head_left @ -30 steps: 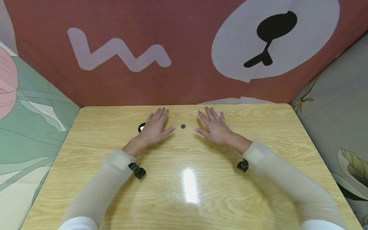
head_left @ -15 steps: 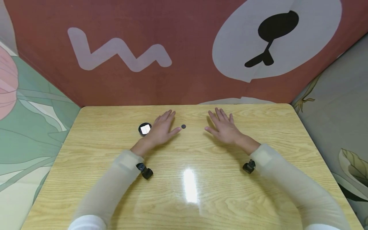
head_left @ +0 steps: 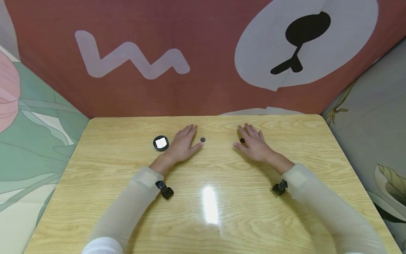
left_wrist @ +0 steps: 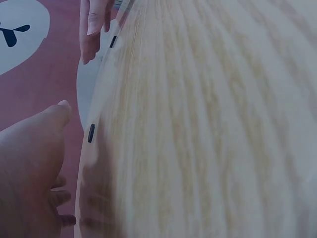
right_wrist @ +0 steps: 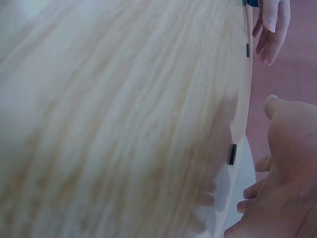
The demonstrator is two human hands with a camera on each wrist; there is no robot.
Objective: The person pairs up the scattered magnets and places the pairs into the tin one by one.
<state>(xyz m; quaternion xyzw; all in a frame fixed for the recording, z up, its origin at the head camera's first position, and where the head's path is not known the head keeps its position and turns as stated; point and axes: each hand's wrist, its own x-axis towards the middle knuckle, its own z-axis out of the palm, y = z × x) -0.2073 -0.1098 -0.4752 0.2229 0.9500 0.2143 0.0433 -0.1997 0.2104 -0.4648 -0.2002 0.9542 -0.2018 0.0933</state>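
My left hand [head_left: 184, 144] hovers low over the table with its fingers straight and its thumb spread. Just beyond that thumb lies a small flat black disc [head_left: 203, 140], also a dark disc [left_wrist: 91, 133] in the left wrist view. A second black disc [head_left: 242, 140] shows between the thumb and forefinger of my right hand [head_left: 254, 145], whose fingers are likewise extended. The right wrist view has this disc [right_wrist: 232, 154] lying on the table, apart from the hand. To the left of my left hand sits a larger round black piece [head_left: 161, 143] with a bright white top.
The pale wooden table [head_left: 203, 173] ends at a red patterned backdrop [head_left: 203, 95] just beyond the fingertips. Printed cloth walls flank it left and right. A black wrist camera [head_left: 166, 192] hangs at the left sleeve, another black camera [head_left: 280, 187] at the right.
Both hands have slid to the right and slightly toward the body. The larger round piece, partly covered before, is now in full view, and the disc by my right hand has come into sight.
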